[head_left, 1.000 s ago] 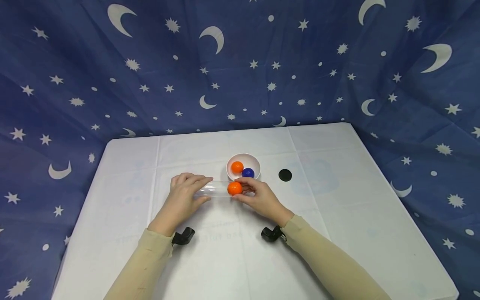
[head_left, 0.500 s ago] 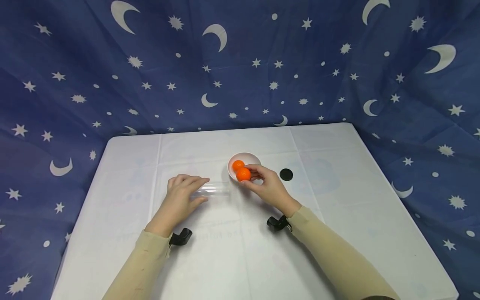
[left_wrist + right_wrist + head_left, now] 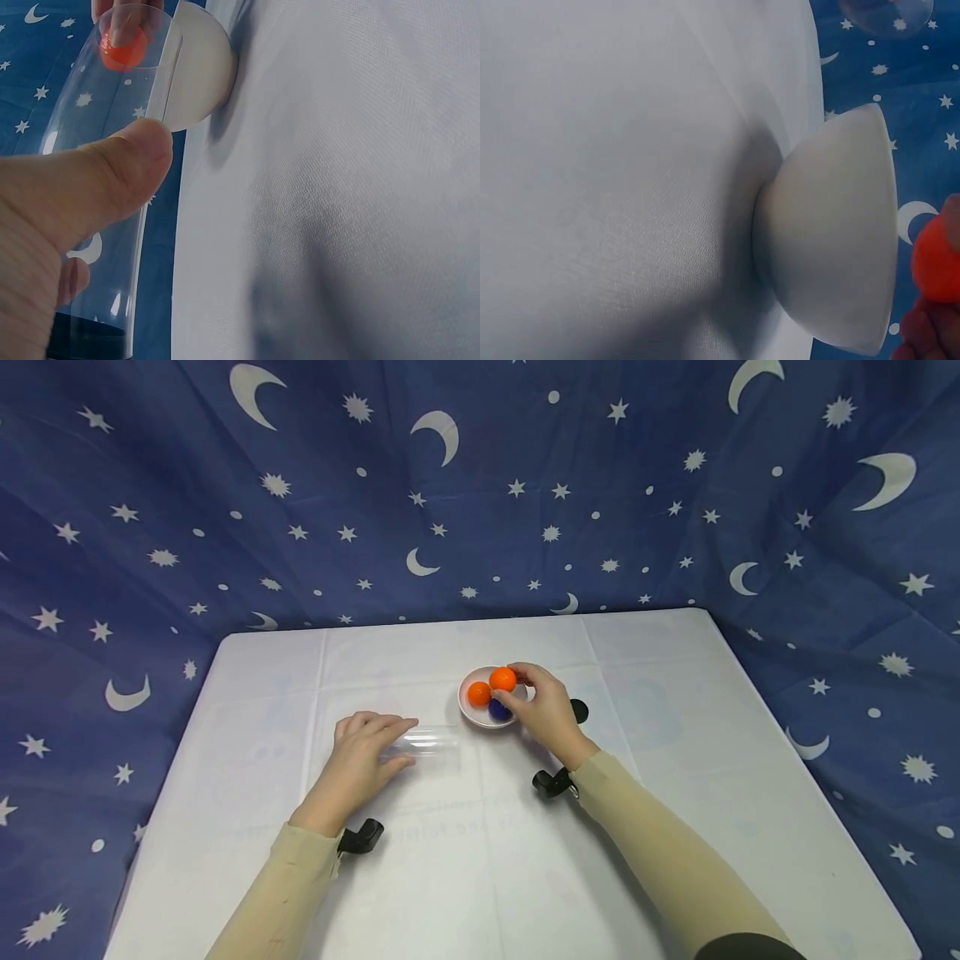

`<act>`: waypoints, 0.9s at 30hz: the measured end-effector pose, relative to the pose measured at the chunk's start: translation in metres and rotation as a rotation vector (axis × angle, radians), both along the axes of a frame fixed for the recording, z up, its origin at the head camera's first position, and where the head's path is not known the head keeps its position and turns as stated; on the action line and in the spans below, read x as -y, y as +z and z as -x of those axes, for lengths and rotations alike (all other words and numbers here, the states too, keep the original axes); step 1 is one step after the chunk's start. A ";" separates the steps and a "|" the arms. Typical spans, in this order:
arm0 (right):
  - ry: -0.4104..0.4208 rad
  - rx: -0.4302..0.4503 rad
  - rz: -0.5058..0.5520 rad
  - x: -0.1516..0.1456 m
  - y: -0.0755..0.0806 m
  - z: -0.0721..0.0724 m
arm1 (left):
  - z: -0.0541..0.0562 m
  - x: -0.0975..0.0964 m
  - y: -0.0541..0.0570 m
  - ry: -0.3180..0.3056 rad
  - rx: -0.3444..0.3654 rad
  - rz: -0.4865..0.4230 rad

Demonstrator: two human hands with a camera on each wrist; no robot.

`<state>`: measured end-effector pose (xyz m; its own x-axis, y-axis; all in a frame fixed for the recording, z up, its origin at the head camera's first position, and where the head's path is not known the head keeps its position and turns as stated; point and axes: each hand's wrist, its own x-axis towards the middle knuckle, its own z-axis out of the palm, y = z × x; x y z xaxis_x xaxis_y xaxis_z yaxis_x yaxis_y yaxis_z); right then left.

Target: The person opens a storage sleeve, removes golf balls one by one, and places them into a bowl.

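My left hand (image 3: 360,756) grips a clear tube (image 3: 431,741) lying sideways over the table. In the left wrist view the thumb (image 3: 127,169) presses along the tube's side, and its near end (image 3: 86,339) is dark. With thumb and fingers, my right hand (image 3: 549,710) pinches an orange ball (image 3: 502,678) above the white bowl (image 3: 832,232). Inside the bowl lie a second orange ball (image 3: 478,694) and a dark blue ball (image 3: 498,710), the blue one partly hidden by the right hand.
A flat black disc (image 3: 580,711) lies right of the bowl, partly covered by the right hand. White cloth covers the table (image 3: 420,893). A blue curtain (image 3: 480,485) with moons and stars hangs behind it.
My right hand has carried the orange ball from the tube's right end, up and right, to above the bowl. The left hand and tube have barely moved.
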<state>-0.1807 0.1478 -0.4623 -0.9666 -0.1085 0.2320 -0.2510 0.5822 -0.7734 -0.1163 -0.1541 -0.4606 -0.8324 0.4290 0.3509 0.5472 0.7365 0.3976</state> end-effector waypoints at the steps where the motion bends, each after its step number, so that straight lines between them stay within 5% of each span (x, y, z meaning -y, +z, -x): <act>1: -0.008 0.001 -0.010 0.000 0.000 0.001 | 0.000 0.000 0.000 0.001 0.000 -0.001; 9: -0.035 0.030 -0.131 0.003 -0.005 0.009 | -0.001 0.000 0.000 0.013 0.004 -0.004; 17: -0.025 -0.068 -0.326 0.007 -0.008 0.015 | -0.001 0.000 -0.001 0.017 0.009 0.000; 23: -0.075 -0.096 -0.349 0.012 -0.009 0.014 | -0.001 0.001 -0.001 0.017 0.004 0.004; 27: -0.110 -0.040 -0.325 0.014 -0.008 0.015 | -0.001 0.001 -0.002 0.021 0.001 0.007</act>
